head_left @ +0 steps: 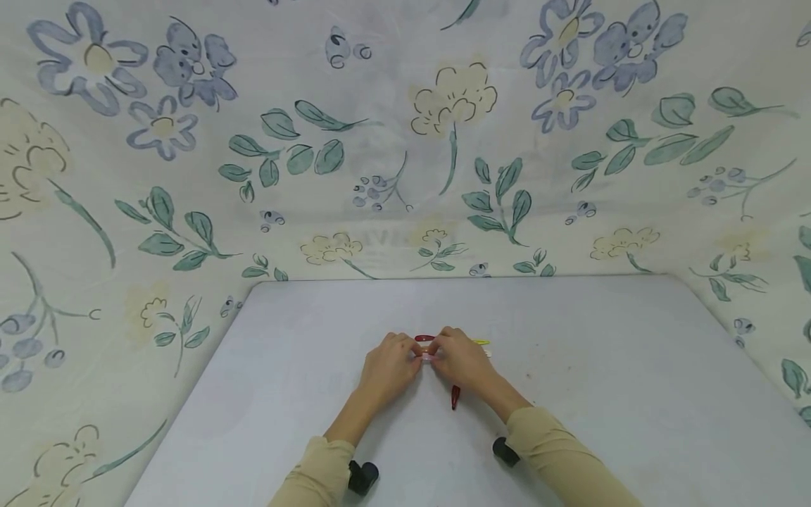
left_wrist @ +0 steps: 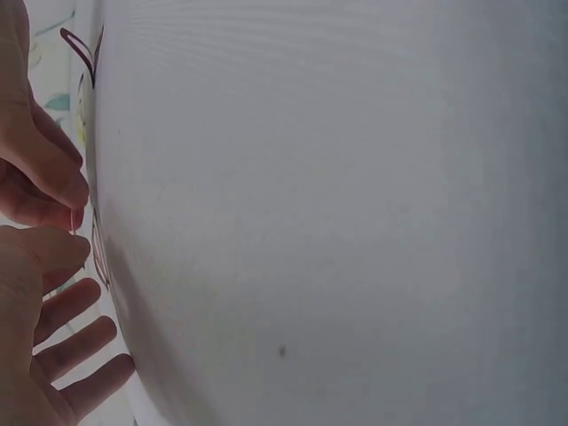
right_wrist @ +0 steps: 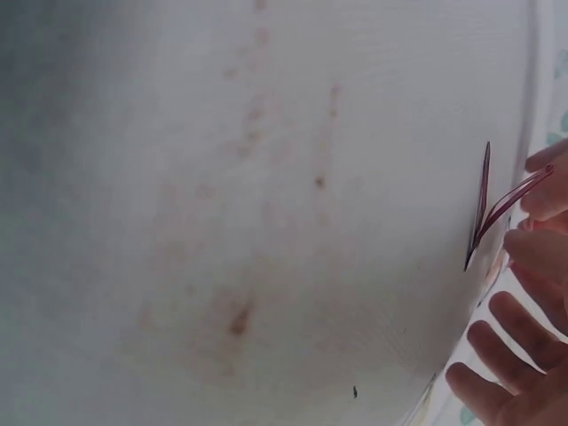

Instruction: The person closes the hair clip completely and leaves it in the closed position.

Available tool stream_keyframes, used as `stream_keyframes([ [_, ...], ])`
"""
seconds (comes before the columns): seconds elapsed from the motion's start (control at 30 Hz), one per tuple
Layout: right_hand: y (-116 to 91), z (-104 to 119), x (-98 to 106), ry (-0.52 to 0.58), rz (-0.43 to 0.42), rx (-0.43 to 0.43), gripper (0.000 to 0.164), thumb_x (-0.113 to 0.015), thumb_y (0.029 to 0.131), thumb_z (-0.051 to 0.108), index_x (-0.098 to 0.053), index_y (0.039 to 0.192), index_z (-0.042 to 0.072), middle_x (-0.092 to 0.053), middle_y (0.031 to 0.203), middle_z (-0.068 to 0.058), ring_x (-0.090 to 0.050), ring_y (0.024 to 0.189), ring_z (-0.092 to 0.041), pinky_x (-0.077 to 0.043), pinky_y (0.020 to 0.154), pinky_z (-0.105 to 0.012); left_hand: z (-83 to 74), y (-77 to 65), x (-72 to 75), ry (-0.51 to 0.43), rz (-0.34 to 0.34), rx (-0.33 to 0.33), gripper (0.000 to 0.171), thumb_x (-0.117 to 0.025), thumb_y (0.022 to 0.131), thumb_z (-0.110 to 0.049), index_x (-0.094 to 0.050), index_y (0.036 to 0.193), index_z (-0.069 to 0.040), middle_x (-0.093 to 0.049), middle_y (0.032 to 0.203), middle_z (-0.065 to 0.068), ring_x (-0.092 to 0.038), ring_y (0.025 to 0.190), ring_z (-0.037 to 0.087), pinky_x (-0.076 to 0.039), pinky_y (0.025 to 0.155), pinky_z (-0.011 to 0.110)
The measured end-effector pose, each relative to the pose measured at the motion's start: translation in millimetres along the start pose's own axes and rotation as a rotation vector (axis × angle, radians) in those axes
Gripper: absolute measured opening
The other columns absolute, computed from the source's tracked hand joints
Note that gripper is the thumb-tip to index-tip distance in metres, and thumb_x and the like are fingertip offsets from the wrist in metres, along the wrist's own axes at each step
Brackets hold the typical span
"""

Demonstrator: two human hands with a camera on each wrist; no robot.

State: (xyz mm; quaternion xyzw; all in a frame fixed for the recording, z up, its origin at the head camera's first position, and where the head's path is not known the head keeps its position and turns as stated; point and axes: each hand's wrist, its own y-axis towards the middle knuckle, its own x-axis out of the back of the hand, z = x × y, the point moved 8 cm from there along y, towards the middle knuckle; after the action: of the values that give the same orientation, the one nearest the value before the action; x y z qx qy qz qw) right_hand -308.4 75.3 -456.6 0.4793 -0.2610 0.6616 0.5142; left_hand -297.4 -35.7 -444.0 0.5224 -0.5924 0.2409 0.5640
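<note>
In the head view, my left hand and my right hand meet over the middle of the table. Thumbs and forefingers of both pinch a small pink hair clip from its two ends. The left wrist view shows the other fingers of my left hand spread out below the pinch; the clip is mostly covered by fingertips. A dark red snap hair clip, sprung apart in a V in the right wrist view, lies nearest my right hand. Just beyond the fingers lies a red hair clip.
A yellow hair clip and a pale clip show past my right hand. The white table has small brownish stains at right. A flower-patterned cloth hangs behind and at both sides. Black wrist cameras sit at the sleeves.
</note>
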Motion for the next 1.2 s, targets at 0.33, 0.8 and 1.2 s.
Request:
stream_keyframes([
  [0.33, 2.3, -0.2, -2.5, -0.013, -0.001, 0.021, 0.007, -0.076, 0.085, 0.016, -0.072, 0.091, 0.014, -0.062, 0.102, -0.001, -0.058, 0.104, -0.022, -0.053, 0.084, -0.038, -0.7, 4.5, -0.9, 0.019, 0.02, -0.007, 0.006, -0.076, 0.082, -0.018, -0.073, 0.086, -0.014, -0.07, 0.099, 0.001, -0.062, 0.095, 0.021, -0.055, 0.07, 0.038],
  [0.8, 2.5, -2.5, -6.3, -0.032, 0.038, -0.013, 0.013, -0.074, 0.087, 0.018, -0.071, 0.099, 0.014, -0.063, 0.105, -0.003, -0.057, 0.106, -0.023, -0.053, 0.088, -0.038, 0.5, 4.6, -3.7, 0.024, 0.027, 0.008, 0.007, -0.077, 0.081, -0.017, -0.073, 0.086, -0.014, -0.07, 0.097, 0.003, -0.062, 0.092, 0.022, -0.056, 0.068, 0.039],
  [1.2, -1.4, -1.9, -6.7, -0.045, 0.038, 0.001, 0.011, -0.073, 0.088, 0.019, -0.071, 0.099, 0.015, -0.062, 0.105, -0.002, -0.056, 0.105, -0.021, -0.053, 0.087, -0.036, -0.2, 0.0, -3.1, 0.032, -0.008, -0.009, 0.008, -0.077, 0.081, -0.016, -0.072, 0.087, -0.013, -0.069, 0.095, 0.004, -0.062, 0.091, 0.022, -0.056, 0.068, 0.039],
])
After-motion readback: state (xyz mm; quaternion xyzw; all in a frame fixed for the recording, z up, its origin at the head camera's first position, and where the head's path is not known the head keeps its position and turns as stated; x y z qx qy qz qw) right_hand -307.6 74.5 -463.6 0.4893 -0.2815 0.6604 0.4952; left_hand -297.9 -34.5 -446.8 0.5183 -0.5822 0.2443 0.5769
